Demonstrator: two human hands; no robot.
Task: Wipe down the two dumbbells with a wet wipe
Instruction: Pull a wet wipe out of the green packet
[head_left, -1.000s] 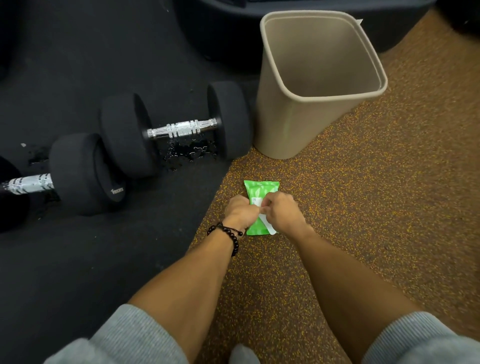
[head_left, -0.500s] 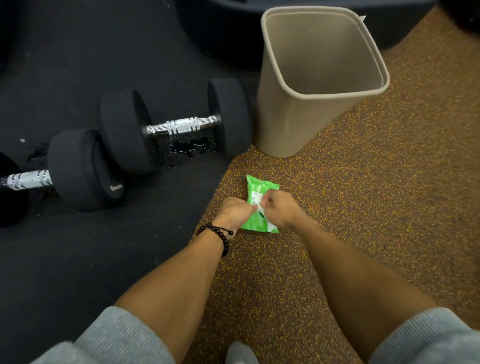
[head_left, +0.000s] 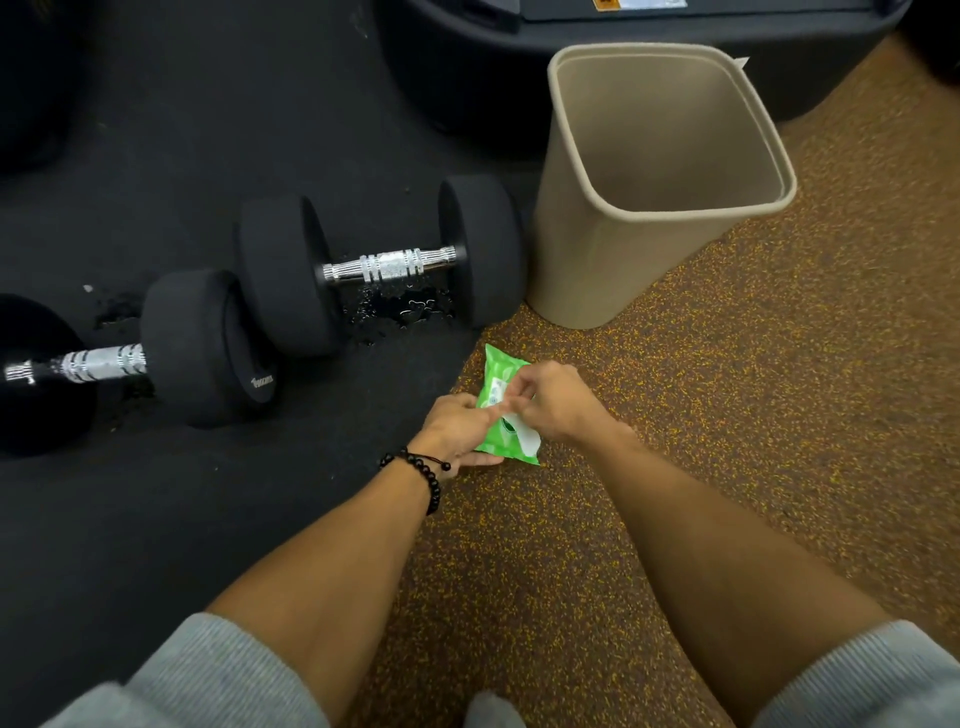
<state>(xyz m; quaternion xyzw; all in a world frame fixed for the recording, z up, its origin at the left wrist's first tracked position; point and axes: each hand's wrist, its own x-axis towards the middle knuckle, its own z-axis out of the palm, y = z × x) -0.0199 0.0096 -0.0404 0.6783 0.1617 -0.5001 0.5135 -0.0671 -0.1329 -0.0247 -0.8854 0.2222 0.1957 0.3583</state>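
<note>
The right hand (head_left: 558, 402) pinches at the top face of the green wipe pack (head_left: 501, 415), thumb and forefinger closed on the white flap area. The left hand (head_left: 457, 431) grips the pack's near left edge, fingers curled under it and holding it just off or on the floor; which, cannot be told. A black bead bracelet (head_left: 423, 470) circles the left wrist, and grey sleeves are pushed up both forearms.

The pack sits over the brown, yellow-flecked rubber floor (head_left: 727, 441), near its border with a black mat (head_left: 182, 519). On the mat lie the two dumbbells: the nearer-right dumbbell (head_left: 384, 265) beside a beige waste bin (head_left: 623, 260), the left dumbbell (head_left: 130, 358) partly cut off by the frame. Wet droplets (head_left: 402, 306) glisten on the mat beneath the right one's handle. Dark equipment stands behind the bin.
</note>
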